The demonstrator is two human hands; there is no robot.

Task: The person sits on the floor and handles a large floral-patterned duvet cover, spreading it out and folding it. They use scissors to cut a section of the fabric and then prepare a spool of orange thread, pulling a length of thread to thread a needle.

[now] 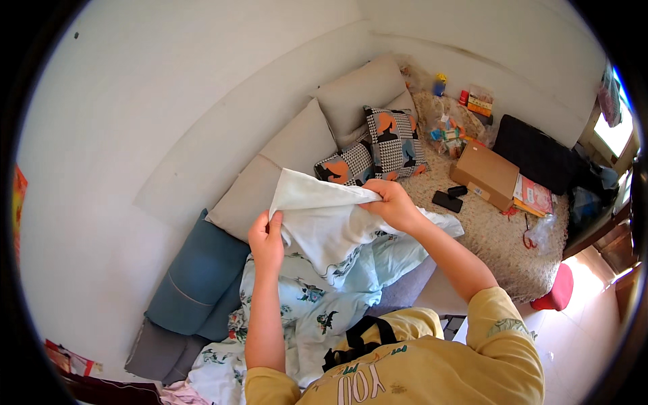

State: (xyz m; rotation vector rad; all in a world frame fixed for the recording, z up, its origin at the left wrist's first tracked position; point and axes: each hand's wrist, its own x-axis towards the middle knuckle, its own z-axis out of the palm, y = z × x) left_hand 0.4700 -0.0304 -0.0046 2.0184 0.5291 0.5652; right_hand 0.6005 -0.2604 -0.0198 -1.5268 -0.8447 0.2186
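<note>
A large white floral quilt cover (312, 293) lies rumpled in front of me, printed with green and dark leaves. Its plain white end is lifted and folded over, with one corner pointing up toward the cushions. My left hand (266, 244) pinches the left edge of the lifted cloth between thumb and fingers. Farther right, my right hand (393, 205) is closed on the upper edge, so the fold is stretched between both hands. The rest of the cloth trails down past my left forearm toward the lower left. Some of my fingers are hidden behind the fabric.
Beige back cushions (297, 138) line the sofa by the wall, with a patterned pillow (397, 140) against them. A blue bolster (196, 280) lies left. On the covered surface at right sit a cardboard box (487, 174), a phone (447, 201) and scissors (528, 233). A red stool (557, 289) stands beyond.
</note>
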